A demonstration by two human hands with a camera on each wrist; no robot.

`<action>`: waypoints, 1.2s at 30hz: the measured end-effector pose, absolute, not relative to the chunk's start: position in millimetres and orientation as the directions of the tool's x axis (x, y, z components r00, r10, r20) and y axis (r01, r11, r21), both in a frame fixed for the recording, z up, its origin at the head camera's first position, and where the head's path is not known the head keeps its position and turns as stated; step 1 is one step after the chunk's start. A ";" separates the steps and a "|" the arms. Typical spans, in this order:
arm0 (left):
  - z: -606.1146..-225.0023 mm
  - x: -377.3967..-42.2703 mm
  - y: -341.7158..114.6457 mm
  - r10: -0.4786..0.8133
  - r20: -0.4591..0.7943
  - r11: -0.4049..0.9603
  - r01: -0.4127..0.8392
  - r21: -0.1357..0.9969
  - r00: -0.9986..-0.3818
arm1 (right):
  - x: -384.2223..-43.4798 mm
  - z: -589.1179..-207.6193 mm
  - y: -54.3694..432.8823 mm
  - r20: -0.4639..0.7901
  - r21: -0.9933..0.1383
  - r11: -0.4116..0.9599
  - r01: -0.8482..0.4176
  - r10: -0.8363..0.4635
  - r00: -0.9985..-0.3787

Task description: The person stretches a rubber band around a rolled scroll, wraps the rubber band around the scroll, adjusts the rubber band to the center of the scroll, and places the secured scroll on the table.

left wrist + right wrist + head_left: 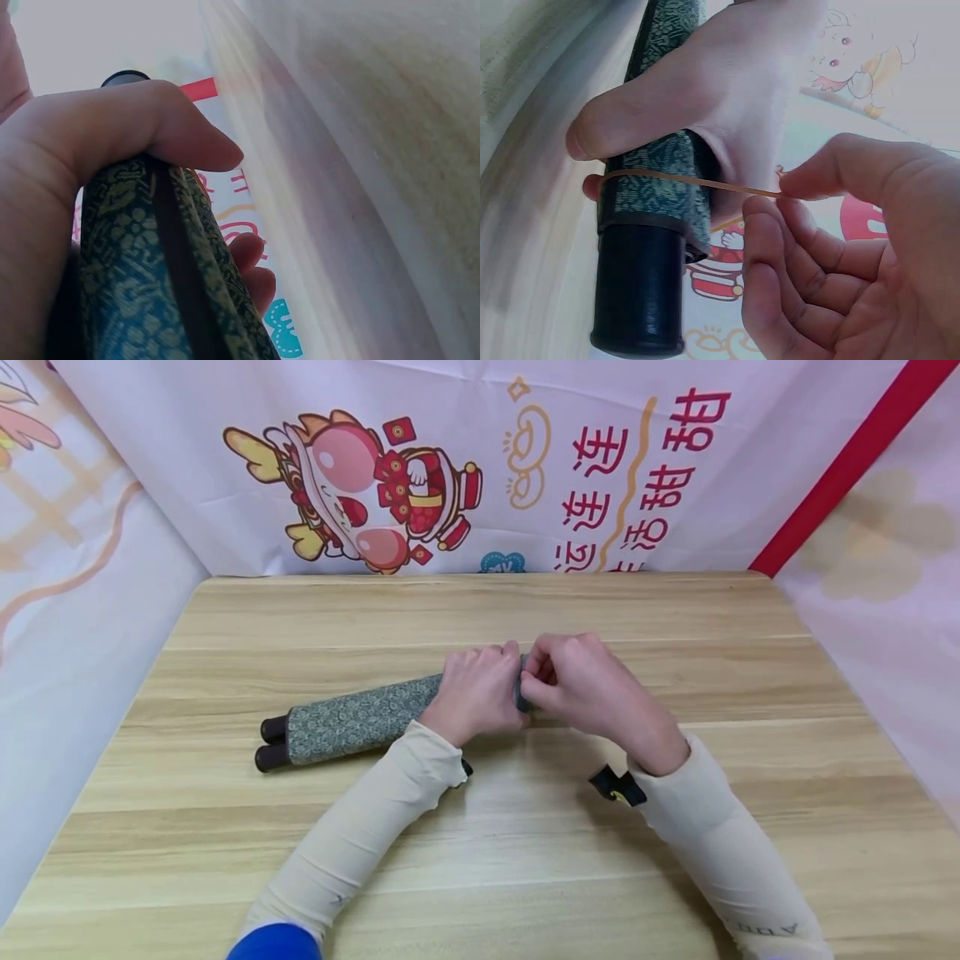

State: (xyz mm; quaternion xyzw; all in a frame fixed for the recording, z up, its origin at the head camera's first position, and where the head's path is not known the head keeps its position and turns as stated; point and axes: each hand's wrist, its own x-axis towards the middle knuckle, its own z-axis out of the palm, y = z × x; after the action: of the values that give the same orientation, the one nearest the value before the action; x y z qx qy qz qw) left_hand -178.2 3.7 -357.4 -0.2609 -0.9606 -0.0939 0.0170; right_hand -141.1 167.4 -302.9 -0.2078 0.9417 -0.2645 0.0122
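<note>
Scroll (pixel 360 718) at the middle of the counter (pixel 525 860), slanting from near left to far right. Two dark knobs (pixel 273 757) project at its left end; the right wrist view shows a right knob (pixel 639 289) at the other. The left hand (pixel 480 693) grips the patterned roll close to its right end, thumb and fingers wrapped about it, presumably to hold the layers tight and to steady the piece against the pull from the right. The right hand (pixel 581 681) pinches a thin band (pixel 705 183) between thumb and forefinger, its other fingers loosely bent. The band lies across the roll between the left hand and the right knob, and is drawn out taut to one side, probably to give slack for handling it; whether it circles the roll completely cannot be told. Both forearms, in pale sleeves (pixel 382 818), reach in from the near side and converge, so that the hands nearly meet at the scroll's right end. The left hand lies back uppermost; the right is turned inward, fingertips toward the left.
</note>
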 end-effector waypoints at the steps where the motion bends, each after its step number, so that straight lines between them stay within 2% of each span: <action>1: -357.4 -178.5 4.0 0.499 0.074 0.845 0.504 0.175 -0.863 | -140.5 -301.8 167.7 0.092 -0.508 0.771 -0.384 -0.394 -0.914; 8: -359.9 -180.6 1.7 0.505 -0.003 0.849 0.496 0.183 -0.863 | -138.3 -294.9 171.6 0.147 -0.528 0.757 -0.385 -0.365 -0.919; 15: -357.0 -183.0 -8.2 0.500 -0.150 0.860 0.469 0.201 -0.853 | -139.2 -292.8 174.2 0.177 -0.543 0.745 -0.387 -0.349 -0.920; 26: -344.1 -185.2 -25.4 0.543 -0.320 0.839 0.481 0.256 -0.776 | -140.5 -292.1 176.0 0.234 -0.542 0.732 -0.412 -0.340 -0.911; 31: -346.1 -185.7 -24.4 0.540 -0.318 0.841 0.484 0.241 -0.780 | -140.2 -292.0 176.1 0.240 -0.555 0.723 -0.410 -0.333 -0.912; 36: -354.8 -186.4 -19.9 0.512 -0.267 0.856 0.458 0.240 -0.816 | -138.9 -291.7 173.4 0.261 -0.560 0.711 -0.425 -0.336 -0.905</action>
State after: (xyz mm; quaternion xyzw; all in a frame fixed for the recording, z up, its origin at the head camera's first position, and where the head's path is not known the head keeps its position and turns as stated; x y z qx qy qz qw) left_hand -186.4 -19.9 -354.8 -0.2555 -0.9494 -0.0827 -0.1630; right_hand -138.9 173.4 -291.7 -0.2062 0.9224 -0.3191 -0.0700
